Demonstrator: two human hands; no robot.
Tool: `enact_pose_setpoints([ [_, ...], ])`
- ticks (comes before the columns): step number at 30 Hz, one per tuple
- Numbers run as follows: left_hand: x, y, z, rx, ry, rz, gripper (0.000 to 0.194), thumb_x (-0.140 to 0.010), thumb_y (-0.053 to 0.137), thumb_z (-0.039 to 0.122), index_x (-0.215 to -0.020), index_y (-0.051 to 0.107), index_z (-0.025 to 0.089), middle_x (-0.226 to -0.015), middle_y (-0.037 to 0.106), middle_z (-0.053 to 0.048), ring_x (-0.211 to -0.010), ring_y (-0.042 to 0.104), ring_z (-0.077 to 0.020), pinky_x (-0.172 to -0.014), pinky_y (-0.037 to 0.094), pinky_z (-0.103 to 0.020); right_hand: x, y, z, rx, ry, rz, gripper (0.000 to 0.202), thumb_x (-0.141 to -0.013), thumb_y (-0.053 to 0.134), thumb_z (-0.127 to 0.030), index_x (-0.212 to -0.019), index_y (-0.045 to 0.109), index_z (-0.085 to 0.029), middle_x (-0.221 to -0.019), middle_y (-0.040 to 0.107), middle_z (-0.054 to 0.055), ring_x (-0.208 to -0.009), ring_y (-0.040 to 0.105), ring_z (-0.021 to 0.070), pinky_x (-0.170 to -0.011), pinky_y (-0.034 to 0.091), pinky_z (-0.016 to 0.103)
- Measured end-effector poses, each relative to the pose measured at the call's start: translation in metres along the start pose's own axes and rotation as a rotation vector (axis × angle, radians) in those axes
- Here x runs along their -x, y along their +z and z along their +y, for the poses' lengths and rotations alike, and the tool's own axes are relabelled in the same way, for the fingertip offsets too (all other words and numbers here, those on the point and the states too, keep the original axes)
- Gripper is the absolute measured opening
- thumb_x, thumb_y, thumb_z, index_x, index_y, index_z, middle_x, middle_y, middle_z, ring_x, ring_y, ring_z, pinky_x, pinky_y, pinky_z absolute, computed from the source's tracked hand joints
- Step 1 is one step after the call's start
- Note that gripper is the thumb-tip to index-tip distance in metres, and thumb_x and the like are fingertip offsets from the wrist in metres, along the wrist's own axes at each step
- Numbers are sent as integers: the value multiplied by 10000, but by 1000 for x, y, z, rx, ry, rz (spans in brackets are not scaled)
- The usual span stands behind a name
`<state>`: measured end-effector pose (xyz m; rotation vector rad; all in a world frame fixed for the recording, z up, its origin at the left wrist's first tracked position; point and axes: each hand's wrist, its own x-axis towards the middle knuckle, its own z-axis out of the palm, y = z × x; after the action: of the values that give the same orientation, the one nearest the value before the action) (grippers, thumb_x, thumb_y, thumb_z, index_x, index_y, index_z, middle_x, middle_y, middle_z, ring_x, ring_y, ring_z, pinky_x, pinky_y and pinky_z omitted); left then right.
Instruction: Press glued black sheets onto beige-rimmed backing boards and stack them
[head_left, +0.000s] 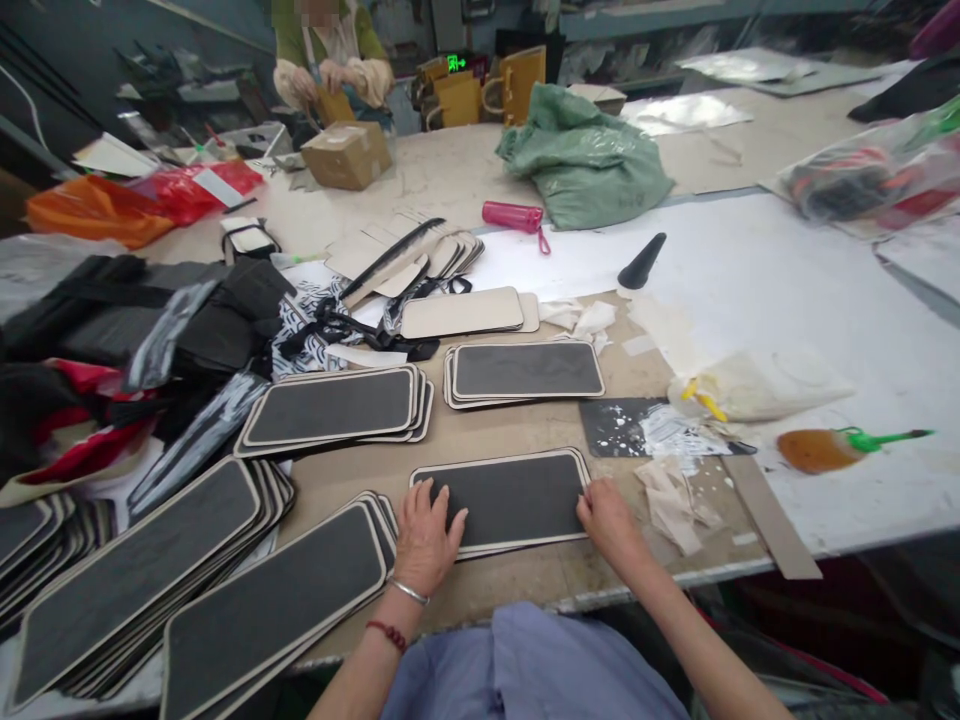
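Note:
In front of me lies a small stack of rounded rectangular panels (517, 495), dark grey on top with a cream border. My left hand (427, 535) rests on the stack's left end with its fingers spread. At the opposite end, my right hand (606, 515) is closed, its fingers curled on the panel's right edge. Similar stacks are near: one panel stack (330, 408) behind to the left, another panel stack (525, 370) straight behind, and a slanted panel stack (277, 600) beside my left wrist.
Right of the panels are a glue-smeared dark sheet (630, 428), torn scraps (671, 505), a flat strip (776, 515) and an amber bottle (817, 450) with a green nozzle. Farther back lie a pink cylinder (512, 215) and a green bag (592, 160). A person (330, 70) works across the table.

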<state>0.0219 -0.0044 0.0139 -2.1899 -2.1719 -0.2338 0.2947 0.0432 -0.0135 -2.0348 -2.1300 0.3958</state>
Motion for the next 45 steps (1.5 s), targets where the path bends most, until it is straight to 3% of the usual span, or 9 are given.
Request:
enact_pose_setpoints([
  [3,-3,17,11,71,16,105,411,-846,474,417,-1027,563,59,-1216,485,-244,-1187,423,-342,-955,419,-500,1,0,0,27,-9,16,127,-807,420,-152,-710,501,-163,-743,521,56,-678,514,160,-632,385,273],
  [8,-2,35,16,98,25,214,401,-873,443,375,-1049,508,21,-1271,417,-291,-1266,336,-349,-976,410,-500,4,0,0,41,-19,58,140,-814,408,-152,-710,500,-169,-742,535,62,-664,516,164,-628,388,282],
  [15,-1,29,20,97,-14,66,483,-874,455,329,-1318,395,150,-1421,266,-233,-1334,206,-346,-1023,314,-547,3,2,-2,40,6,26,138,-825,418,-161,-723,509,-166,-744,543,69,-664,525,171,-607,375,286],
  [24,-4,18,30,66,-53,-28,620,-782,578,455,-1325,407,209,-1472,166,-205,-1332,179,-385,-1037,260,-559,1,-20,-6,101,-1,27,207,-863,434,-294,-800,555,-138,-812,577,135,-768,549,244,-675,426,358],
  [27,-4,20,30,63,-48,-27,637,-778,581,457,-1332,394,207,-1475,150,-209,-1335,171,-384,-1039,252,-553,-3,-16,-40,30,-173,102,333,-870,433,-333,-1073,552,-97,-1082,571,203,-1032,506,302,-851,412,431],
  [32,-3,22,29,19,-55,-56,633,-748,617,430,-1314,421,224,-1469,175,-208,-1329,199,-377,-1037,204,-588,-15,17,-93,-73,-621,36,594,-850,466,-394,-1368,321,-142,-1442,308,132,-1346,202,258,-1073,224,445],
  [34,-4,20,29,1,-66,-67,633,-737,621,452,-1302,435,233,-1456,205,-219,-1322,216,-379,-1031,163,-618,-20,24,-87,-55,-671,0,636,-851,457,-422,-1393,270,-148,-1459,283,112,-1361,168,242,-1095,186,446],
  [40,-8,17,31,-8,-122,-105,737,-716,604,526,-1332,382,187,-1439,234,-243,-1331,197,-370,-1027,108,-643,-30,9,-29,79,-509,9,621,-861,437,-402,-1390,269,-122,-1444,302,144,-1356,184,262,-1083,192,481],
  [45,-11,17,29,7,-142,-151,838,-668,633,547,-1360,323,191,-1451,213,-231,-1338,180,-367,-1031,115,-641,-37,8,-20,101,-506,20,661,-850,439,-424,-1394,236,-108,-1424,326,168,-1338,230,285,-1060,221,505],
])
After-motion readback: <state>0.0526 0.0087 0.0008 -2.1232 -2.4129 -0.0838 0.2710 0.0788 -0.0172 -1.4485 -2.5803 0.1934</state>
